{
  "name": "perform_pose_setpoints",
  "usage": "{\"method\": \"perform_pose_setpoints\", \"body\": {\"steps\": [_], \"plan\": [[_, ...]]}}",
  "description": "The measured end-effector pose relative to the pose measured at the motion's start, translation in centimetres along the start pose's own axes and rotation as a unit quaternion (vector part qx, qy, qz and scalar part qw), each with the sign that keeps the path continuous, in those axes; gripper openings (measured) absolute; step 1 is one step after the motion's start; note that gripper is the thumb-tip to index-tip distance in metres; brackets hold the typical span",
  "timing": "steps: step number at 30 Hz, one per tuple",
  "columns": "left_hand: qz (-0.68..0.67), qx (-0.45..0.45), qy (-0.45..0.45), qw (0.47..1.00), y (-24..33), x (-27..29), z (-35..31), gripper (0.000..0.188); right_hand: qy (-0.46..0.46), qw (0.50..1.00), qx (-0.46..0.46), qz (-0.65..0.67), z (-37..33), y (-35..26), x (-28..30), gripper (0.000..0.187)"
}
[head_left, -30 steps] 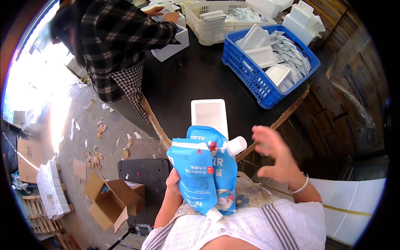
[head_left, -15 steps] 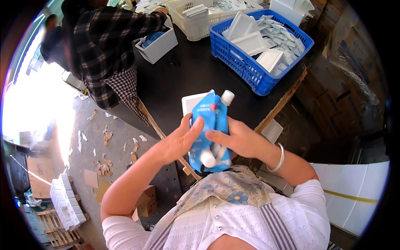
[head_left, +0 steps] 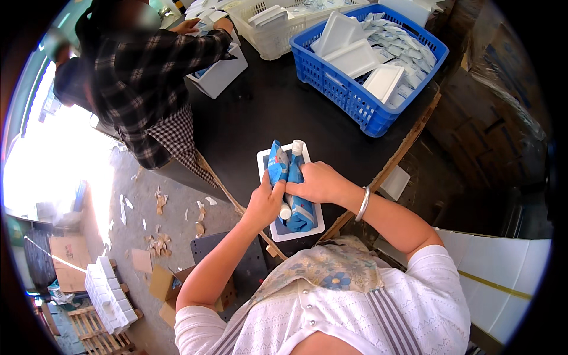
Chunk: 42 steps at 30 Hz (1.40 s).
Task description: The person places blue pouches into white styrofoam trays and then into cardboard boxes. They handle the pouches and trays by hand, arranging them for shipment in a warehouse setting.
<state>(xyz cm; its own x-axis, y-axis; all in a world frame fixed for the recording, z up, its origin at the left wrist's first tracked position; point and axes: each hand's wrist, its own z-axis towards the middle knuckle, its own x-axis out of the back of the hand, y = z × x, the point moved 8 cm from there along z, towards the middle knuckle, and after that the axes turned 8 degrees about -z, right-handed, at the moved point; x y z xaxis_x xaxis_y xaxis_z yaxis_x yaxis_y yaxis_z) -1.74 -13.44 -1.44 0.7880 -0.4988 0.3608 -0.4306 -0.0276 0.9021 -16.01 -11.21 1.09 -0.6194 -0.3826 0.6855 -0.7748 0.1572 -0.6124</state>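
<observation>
A white foam box [head_left: 261, 156] stands on the black table close in front of me. Two blue spouted pouches with white caps are inside it, lying opposite ways. The left pouch [head_left: 277, 161] has its cap at the near end, and my left hand [head_left: 264, 201] grips its side. On the right pouch [head_left: 302, 218], whose cap points away from me, my right hand [head_left: 322, 182] is closed with curled fingers. Both thumbs meet over the middle of the pouches. My fingertips are partly hidden down inside the box.
A blue crate [head_left: 337, 89] with foam lids and small white packets stands at the far right of the black table [head_left: 260, 112]. Behind it is a cream crate [head_left: 269, 44]. At the far left a co-worker in plaid [head_left: 148, 77] handles another white box [head_left: 222, 77].
Both pouches have moved down from above the table into the foam box, my hands with them. The co-worker's second hand has come into view near the other box.
</observation>
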Motion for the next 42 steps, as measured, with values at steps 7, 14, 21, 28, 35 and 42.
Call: {"method": "perform_pose_setpoints", "body": {"steps": [7, 14, 21, 28, 35, 42], "plan": [[0.256, -0.093, 0.106, 0.956, 1.7, 0.2, -2.3, 0.043, 0.112, 0.987, 0.067, -0.097, -0.4, -1.5, -1.3, 0.036], [0.269, -0.159, 0.157, 0.937, 1.5, -1.4, -3.7, 0.051, 0.154, 0.974, 0.047, -0.157, -3.3, -2.0, -0.1, 0.045], [-0.006, 0.029, 0.091, 0.995, -5.9, -1.8, -6.5, 0.084, 0.2, 0.98, 0.012, -0.008, -4.5, 4.4, 0.6, 0.08], [-0.006, -0.008, -0.014, 1.0, 1.0, 1.3, 2.1, 0.054, 0.111, 0.985, 0.015, 0.132, 0.8, 6.7, 0.5, 0.049], [-0.082, -0.068, 0.318, 0.942, -0.4, 10.0, 18.5, 0.066, 0.191, 0.953, 0.023, 0.234, 23.1, 5.4, 5.8, 0.063], [-0.117, 0.03, 0.283, 0.951, -8.4, 6.0, 14.8, 0.074, 0.096, 0.921, 0.15, 0.347, 33.5, 4.7, 2.5, 0.044]]}}
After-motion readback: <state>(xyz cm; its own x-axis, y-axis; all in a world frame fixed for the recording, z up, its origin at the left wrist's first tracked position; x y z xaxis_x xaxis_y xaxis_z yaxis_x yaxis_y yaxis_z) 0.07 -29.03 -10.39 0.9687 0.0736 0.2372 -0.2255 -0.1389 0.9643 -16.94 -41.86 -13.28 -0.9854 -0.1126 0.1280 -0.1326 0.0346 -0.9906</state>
